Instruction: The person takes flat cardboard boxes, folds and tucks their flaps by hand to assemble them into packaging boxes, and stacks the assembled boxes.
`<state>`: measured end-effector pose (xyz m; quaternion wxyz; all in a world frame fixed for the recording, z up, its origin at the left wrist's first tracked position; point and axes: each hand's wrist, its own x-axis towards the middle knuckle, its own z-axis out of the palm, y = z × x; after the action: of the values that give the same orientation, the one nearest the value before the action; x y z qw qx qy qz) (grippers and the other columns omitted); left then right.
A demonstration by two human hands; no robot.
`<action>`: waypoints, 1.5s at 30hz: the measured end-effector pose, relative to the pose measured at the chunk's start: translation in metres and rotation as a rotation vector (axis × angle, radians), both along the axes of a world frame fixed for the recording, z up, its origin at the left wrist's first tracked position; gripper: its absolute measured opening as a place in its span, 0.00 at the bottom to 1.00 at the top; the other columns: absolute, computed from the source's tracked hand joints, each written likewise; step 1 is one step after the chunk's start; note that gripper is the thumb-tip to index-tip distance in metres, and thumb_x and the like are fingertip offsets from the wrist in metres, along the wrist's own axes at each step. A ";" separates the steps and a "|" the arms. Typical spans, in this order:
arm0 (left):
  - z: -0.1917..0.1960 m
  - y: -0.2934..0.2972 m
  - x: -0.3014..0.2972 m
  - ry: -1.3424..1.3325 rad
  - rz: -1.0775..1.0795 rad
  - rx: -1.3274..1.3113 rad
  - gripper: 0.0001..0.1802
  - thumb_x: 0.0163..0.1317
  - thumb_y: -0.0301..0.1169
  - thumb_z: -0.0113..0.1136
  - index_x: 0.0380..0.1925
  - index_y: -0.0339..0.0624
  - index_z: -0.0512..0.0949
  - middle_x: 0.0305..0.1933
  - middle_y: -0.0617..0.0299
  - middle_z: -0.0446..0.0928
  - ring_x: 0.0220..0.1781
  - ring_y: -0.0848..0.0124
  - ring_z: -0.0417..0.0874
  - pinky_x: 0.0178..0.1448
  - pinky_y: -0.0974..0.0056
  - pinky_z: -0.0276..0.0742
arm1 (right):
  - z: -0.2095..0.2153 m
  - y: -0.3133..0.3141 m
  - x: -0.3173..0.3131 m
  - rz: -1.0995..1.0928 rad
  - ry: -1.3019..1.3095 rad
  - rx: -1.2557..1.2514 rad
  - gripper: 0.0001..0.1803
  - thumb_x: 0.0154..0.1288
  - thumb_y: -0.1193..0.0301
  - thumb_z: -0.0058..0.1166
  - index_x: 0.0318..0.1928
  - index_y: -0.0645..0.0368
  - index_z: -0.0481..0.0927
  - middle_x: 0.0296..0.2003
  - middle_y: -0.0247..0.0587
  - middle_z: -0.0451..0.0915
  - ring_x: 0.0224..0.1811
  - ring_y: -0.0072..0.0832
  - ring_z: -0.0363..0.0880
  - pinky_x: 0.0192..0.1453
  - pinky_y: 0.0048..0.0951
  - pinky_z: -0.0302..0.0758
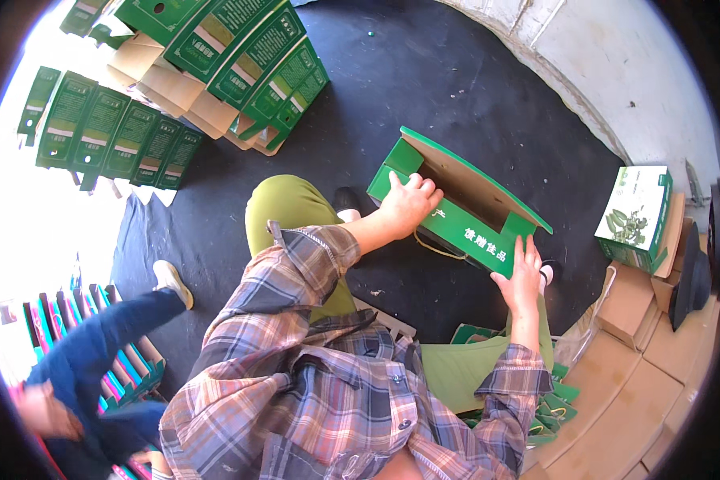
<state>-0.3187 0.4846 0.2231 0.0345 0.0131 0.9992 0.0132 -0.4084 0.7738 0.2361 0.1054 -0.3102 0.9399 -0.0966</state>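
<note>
Steadying the green box, presumably to keep it square, the left hand grips its near wall, fingers curled; the right hand, opened wide, braces its right end; the box is nearest the black floor sheet's right edge.

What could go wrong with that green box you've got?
The open box might slip or tip if the left hand or the right hand lets go. Fingers near the edge of its opening could get scratched by the cardboard. The cord handle hangs in a loose loop on the near side, so it could snag on something.
</note>
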 end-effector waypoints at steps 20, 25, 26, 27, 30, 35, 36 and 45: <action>0.104 -0.022 0.002 0.374 0.212 0.829 0.44 0.41 0.35 0.72 0.61 0.40 0.63 0.55 0.49 0.67 0.60 0.49 0.67 0.61 0.53 0.69 | 0.035 0.065 -0.054 -0.755 -0.253 -0.895 0.28 0.72 0.52 0.45 0.65 0.53 0.67 0.63 0.39 0.69 0.60 0.31 0.71 0.53 0.32 0.69; 0.151 -0.061 0.042 0.571 0.259 1.062 0.48 0.41 0.27 0.72 0.65 0.38 0.60 0.57 0.51 0.66 0.64 0.60 0.66 0.62 0.57 0.69 | 0.030 0.052 -0.059 -0.742 -0.338 -0.840 0.26 0.71 0.53 0.45 0.63 0.51 0.70 0.62 0.38 0.70 0.58 0.30 0.72 0.51 0.32 0.70; 0.157 -0.074 0.056 0.571 0.301 1.098 0.50 0.40 0.33 0.74 0.64 0.34 0.59 0.56 0.48 0.66 0.60 0.56 0.69 0.60 0.57 0.70 | 0.028 0.047 -0.061 -0.733 -0.348 -0.827 0.25 0.71 0.54 0.45 0.63 0.51 0.70 0.61 0.38 0.71 0.58 0.29 0.72 0.51 0.32 0.69; 0.169 -0.082 0.074 0.533 0.391 1.268 0.47 0.42 0.30 0.72 0.64 0.34 0.60 0.57 0.49 0.65 0.63 0.59 0.67 0.60 0.57 0.72 | 0.028 0.042 -0.062 -0.721 -0.353 -0.828 0.25 0.71 0.54 0.45 0.63 0.51 0.70 0.61 0.38 0.71 0.58 0.29 0.72 0.51 0.32 0.69; 0.176 -0.108 0.125 0.591 0.510 1.580 0.40 0.45 0.21 0.68 0.61 0.33 0.63 0.56 0.58 0.71 0.58 0.67 0.73 0.61 0.59 0.73 | 0.030 0.033 -0.062 -0.731 -0.338 -0.794 0.23 0.71 0.57 0.46 0.61 0.53 0.72 0.58 0.37 0.74 0.55 0.27 0.74 0.45 0.26 0.71; 0.149 -0.155 0.230 0.877 0.657 1.591 0.27 0.51 0.27 0.63 0.53 0.30 0.72 0.51 0.55 0.78 0.53 0.66 0.79 0.59 0.63 0.72 | 0.018 0.015 -0.064 -0.678 -0.371 -0.690 0.22 0.71 0.57 0.47 0.60 0.53 0.73 0.55 0.36 0.77 0.50 0.24 0.76 0.41 0.24 0.72; 0.142 -0.158 0.254 0.940 0.714 1.617 0.27 0.53 0.29 0.63 0.54 0.30 0.71 0.52 0.55 0.78 0.53 0.65 0.79 0.59 0.62 0.72 | 0.015 0.012 -0.063 -0.664 -0.363 -0.665 0.22 0.71 0.58 0.48 0.60 0.54 0.73 0.54 0.36 0.77 0.47 0.23 0.77 0.38 0.24 0.72; 0.045 -0.150 0.452 1.076 1.029 1.841 0.33 0.61 0.38 0.62 0.61 0.33 0.64 0.58 0.53 0.73 0.59 0.59 0.75 0.65 0.54 0.70 | -0.010 0.017 -0.066 -0.632 -0.502 -0.552 0.23 0.70 0.58 0.49 0.62 0.53 0.71 0.53 0.38 0.77 0.44 0.24 0.78 0.36 0.21 0.72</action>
<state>0.1329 0.3346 0.2682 -0.4224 -0.3669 0.3874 0.7327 -0.4747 0.7906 0.2265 0.2083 0.0066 0.8729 -0.4411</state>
